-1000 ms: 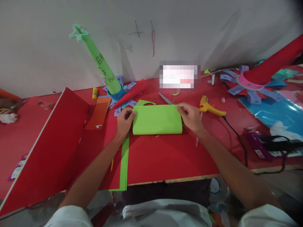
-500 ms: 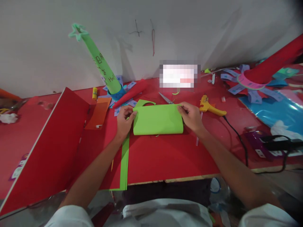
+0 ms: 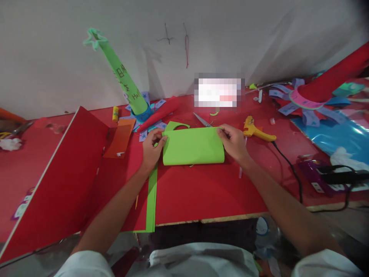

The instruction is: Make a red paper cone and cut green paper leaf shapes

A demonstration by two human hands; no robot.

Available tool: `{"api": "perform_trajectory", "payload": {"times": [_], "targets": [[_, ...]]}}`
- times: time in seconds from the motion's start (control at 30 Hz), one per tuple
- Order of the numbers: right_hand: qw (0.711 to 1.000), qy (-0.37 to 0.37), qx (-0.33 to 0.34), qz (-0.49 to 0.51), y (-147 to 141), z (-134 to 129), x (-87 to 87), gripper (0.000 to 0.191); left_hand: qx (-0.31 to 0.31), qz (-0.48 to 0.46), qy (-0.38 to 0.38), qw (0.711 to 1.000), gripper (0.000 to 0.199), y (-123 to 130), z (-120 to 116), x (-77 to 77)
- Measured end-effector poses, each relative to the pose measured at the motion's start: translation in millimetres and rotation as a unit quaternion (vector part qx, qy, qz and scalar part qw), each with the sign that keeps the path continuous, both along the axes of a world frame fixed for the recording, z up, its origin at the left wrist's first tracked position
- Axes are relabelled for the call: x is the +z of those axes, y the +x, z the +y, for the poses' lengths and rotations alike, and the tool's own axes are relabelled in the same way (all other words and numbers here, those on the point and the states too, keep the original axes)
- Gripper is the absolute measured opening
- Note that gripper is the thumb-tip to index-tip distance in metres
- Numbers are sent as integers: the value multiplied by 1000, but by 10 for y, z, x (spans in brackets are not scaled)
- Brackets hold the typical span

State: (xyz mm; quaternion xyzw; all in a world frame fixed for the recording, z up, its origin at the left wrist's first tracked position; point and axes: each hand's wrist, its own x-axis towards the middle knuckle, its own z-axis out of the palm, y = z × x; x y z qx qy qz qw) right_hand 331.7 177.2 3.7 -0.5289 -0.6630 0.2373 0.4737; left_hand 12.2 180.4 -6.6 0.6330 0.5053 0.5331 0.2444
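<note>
A sheet of bright green paper point(image 3: 193, 147), bent over with a rounded fold along its near side, is held between my two hands above the red table. My left hand point(image 3: 153, 148) pinches its far left corner, thumb on top. At the far right corner my right hand point(image 3: 231, 141) grips the same sheet between thumb and fingers. Behind it lie a green paper offcut point(image 3: 175, 125) with a curved cut and a pair of scissors point(image 3: 202, 120), its handles hidden. Long green paper strips point(image 3: 151, 200) lie below my left wrist.
A yellow glue gun point(image 3: 256, 130) with a black cord lies to the right. Left stands a red board point(image 3: 57, 181), tilted up. A green paper cone point(image 3: 123, 77) with a star top, a glue stick point(image 3: 115, 114) and orange paper point(image 3: 119, 138) are behind; a purple box point(image 3: 317, 177) sits far right.
The green paper has shifted very slightly to the right, with both hands keeping hold of its corners. Everything else looks the same.
</note>
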Motion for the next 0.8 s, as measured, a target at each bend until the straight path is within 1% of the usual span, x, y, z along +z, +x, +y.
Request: {"api": "perform_trajectory", "payload": {"times": [0.27, 0.53, 0.8], "targets": [[1000, -5, -2, -4, 14, 1, -8, 38, -4, 4, 4, 1000, 30, 2, 3, -14], [1000, 3, -3, -3, -4, -12, 36, 36, 0, 8, 5, 1000, 32, 4, 10, -24], [1000, 1, -2, -6, 10, -16, 24, 34, 3, 11, 8, 1000, 29, 2, 5, -33]]}}
